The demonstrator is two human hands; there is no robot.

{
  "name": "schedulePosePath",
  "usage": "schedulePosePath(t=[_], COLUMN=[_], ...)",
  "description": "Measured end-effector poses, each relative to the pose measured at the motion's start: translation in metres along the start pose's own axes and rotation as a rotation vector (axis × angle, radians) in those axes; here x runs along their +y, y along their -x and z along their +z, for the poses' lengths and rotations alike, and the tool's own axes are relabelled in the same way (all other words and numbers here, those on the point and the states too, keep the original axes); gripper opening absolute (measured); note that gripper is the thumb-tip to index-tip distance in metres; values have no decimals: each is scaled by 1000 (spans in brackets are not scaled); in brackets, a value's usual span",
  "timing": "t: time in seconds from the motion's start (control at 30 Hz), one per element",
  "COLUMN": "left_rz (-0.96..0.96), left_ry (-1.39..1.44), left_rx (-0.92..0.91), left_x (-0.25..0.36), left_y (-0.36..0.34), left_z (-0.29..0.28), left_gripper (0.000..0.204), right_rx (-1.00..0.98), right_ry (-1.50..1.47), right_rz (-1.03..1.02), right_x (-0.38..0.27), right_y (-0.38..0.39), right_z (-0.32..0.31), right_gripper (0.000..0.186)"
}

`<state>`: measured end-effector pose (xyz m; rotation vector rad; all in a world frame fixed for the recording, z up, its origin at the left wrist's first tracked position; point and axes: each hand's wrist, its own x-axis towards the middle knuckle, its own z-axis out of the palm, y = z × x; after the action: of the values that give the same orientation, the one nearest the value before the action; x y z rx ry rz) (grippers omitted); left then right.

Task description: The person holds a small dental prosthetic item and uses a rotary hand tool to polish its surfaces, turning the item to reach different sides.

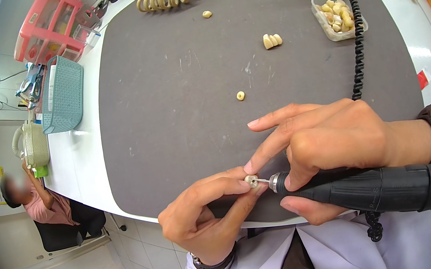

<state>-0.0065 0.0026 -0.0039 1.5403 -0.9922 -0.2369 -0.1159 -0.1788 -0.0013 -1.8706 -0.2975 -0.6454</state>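
Near the front edge of the dark mat, my left hand [208, 210] pinches a small off-white dental crown [251, 180] between thumb and forefinger, its hollow side facing right. My right hand [336, 140] grips a black rotary handpiece [384, 190] between thumb and fingers. The thin bur [262, 180] at its metal nose reaches the crown's opening; whether it touches the inside wall is too small to tell. The right forefinger rests at the crown's upper edge, close to the left fingertips. A loose crown [241, 96] with a hole lies farther up the mat.
On the grey mat [164, 103] lie a joined tooth bridge [272, 40] and another crown [207, 14]. An open clear box [337, 34] of teeth stands at right, a black coiled cord [357, 54] across it. A teal basket [64, 97] stands left; a person [47, 202] sits beyond.
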Motion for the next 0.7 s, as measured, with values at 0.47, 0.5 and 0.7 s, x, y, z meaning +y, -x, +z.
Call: schedulePosePath(t=[0.47, 0.5, 0.7], left_rz=[36, 42, -14], left_ry=[-1, -6, 3], left_rx=[-6, -6, 21], left_x=[-2, -3, -1], left_y=[-1, -1, 2], left_z=[1, 1, 2], left_gripper=[22, 22, 27], right_rx=[-17, -22, -31], right_ry=[10, 5, 11], right_rz=[-3, -1, 22], right_x=[-1, -1, -3], right_y=[-1, -1, -1], right_z=[-3, -3, -3], right_gripper=[18, 19, 23])
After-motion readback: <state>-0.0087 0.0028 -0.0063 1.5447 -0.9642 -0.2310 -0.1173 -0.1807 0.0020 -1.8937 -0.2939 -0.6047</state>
